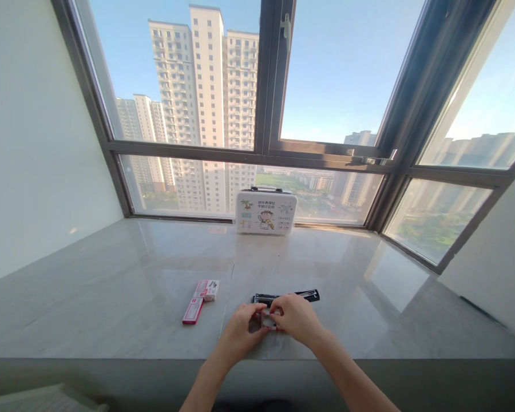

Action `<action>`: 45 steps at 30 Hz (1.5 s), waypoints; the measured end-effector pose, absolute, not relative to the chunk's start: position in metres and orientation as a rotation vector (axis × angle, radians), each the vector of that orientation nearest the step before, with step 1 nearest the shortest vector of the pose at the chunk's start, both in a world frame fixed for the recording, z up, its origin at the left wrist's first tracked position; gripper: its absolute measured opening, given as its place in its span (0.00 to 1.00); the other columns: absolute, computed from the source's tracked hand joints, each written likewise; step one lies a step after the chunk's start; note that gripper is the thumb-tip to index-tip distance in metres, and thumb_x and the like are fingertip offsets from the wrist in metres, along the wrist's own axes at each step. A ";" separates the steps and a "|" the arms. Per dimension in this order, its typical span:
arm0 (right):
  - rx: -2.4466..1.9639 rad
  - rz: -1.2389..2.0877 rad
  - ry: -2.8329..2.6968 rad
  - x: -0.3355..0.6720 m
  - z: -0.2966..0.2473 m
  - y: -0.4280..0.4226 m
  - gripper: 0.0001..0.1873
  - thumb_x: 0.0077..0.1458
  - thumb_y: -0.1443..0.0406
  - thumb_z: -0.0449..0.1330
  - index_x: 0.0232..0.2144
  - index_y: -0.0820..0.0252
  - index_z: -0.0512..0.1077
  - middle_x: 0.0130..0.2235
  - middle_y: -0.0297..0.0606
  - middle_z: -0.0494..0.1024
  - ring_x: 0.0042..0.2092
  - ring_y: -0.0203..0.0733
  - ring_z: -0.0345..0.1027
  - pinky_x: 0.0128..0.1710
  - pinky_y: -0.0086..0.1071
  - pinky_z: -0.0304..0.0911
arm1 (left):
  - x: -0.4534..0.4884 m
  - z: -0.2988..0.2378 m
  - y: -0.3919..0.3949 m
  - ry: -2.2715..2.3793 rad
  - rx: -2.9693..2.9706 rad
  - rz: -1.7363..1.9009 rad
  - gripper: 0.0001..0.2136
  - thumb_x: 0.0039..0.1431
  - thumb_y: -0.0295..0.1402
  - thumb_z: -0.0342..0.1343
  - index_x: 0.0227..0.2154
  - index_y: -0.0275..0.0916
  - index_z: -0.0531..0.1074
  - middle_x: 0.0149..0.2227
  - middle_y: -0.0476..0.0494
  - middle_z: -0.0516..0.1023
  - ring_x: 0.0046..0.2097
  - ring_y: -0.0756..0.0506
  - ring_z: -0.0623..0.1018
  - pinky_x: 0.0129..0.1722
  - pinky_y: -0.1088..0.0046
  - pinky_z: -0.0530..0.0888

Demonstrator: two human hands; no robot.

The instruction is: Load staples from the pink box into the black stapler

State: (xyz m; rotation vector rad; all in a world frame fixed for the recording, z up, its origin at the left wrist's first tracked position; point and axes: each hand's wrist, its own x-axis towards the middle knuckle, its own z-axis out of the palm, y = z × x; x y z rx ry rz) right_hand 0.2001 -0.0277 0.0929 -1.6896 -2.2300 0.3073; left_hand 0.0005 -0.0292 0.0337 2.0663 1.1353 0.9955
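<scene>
My left hand (241,331) pinches the left side of a small red-and-white staple box (266,321) just above the sill's front part. From the other side, my right hand (299,316) has its fingertips closed on the same box. The fingers cover much of it, and its contents cannot be made out. Right behind my hands lies a black stapler (311,295) with a silver metal channel showing, partly hidden by my right hand. To the left, several small pink-and-white boxes (193,311) lie touching one another, one with a dark stapler picture on its face.
A white case (266,213) with cartoon prints and a dark handle stands upright against the window. The glossy grey stone sill (124,297) ends at a front edge just below my hands. Dark window frames (266,151) rise behind, and white walls close in both sides.
</scene>
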 end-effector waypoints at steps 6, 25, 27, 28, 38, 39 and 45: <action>-1.768 0.138 -2.505 0.187 0.098 -0.009 0.08 0.48 0.66 0.64 0.31 0.51 0.83 0.33 0.44 0.82 0.39 0.51 0.75 0.39 0.35 0.61 | 0.001 0.035 -0.032 1.184 2.084 1.000 0.17 0.55 0.34 0.62 0.48 0.47 0.75 0.44 0.48 0.78 0.45 0.45 0.77 0.45 0.72 0.73; -1.526 0.457 -1.903 0.271 0.031 -0.038 0.20 0.64 0.51 0.51 0.38 0.58 0.75 0.24 0.31 0.69 0.27 0.37 0.62 0.30 0.29 0.55 | 0.001 0.027 -0.026 1.147 2.081 1.002 0.23 0.54 0.35 0.63 0.54 0.47 0.71 0.47 0.46 0.77 0.47 0.44 0.76 0.51 0.69 0.71; -1.548 0.455 -1.840 0.275 0.024 -0.042 0.22 0.63 0.49 0.52 0.44 0.58 0.75 0.26 0.31 0.70 0.29 0.39 0.64 0.32 0.30 0.57 | 0.001 0.030 -0.027 1.167 2.098 1.008 0.23 0.53 0.37 0.64 0.53 0.46 0.72 0.47 0.45 0.77 0.48 0.43 0.75 0.51 0.69 0.71; -1.563 0.461 -1.835 0.275 0.022 -0.044 0.23 0.61 0.48 0.54 0.47 0.58 0.74 0.27 0.32 0.72 0.29 0.39 0.65 0.32 0.30 0.58 | 0.002 0.031 -0.027 1.192 2.097 1.010 0.22 0.54 0.39 0.63 0.53 0.46 0.72 0.46 0.45 0.77 0.47 0.43 0.76 0.50 0.69 0.71; -1.602 0.507 -2.057 0.253 0.045 -0.053 0.21 0.51 0.53 0.65 0.46 0.53 0.77 0.37 0.35 0.79 0.37 0.42 0.69 0.36 0.30 0.58 | 0.021 0.034 -0.026 1.328 2.006 0.873 0.11 0.62 0.41 0.52 0.42 0.45 0.75 0.33 0.47 0.80 0.35 0.45 0.77 0.36 0.72 0.67; -1.609 0.506 -2.069 0.250 0.048 -0.052 0.21 0.50 0.52 0.66 0.45 0.52 0.77 0.36 0.34 0.79 0.36 0.42 0.69 0.35 0.30 0.57 | 0.021 0.033 -0.025 1.293 1.987 0.875 0.11 0.64 0.41 0.51 0.42 0.44 0.74 0.31 0.48 0.80 0.33 0.46 0.77 0.34 0.72 0.67; -1.597 0.502 -2.096 0.234 0.062 -0.040 0.18 0.54 0.49 0.63 0.43 0.49 0.80 0.34 0.34 0.79 0.34 0.41 0.70 0.33 0.29 0.54 | 0.007 0.027 -0.005 1.513 1.959 1.138 0.15 0.61 0.42 0.54 0.47 0.42 0.70 0.31 0.51 0.74 0.34 0.47 0.75 0.38 0.73 0.68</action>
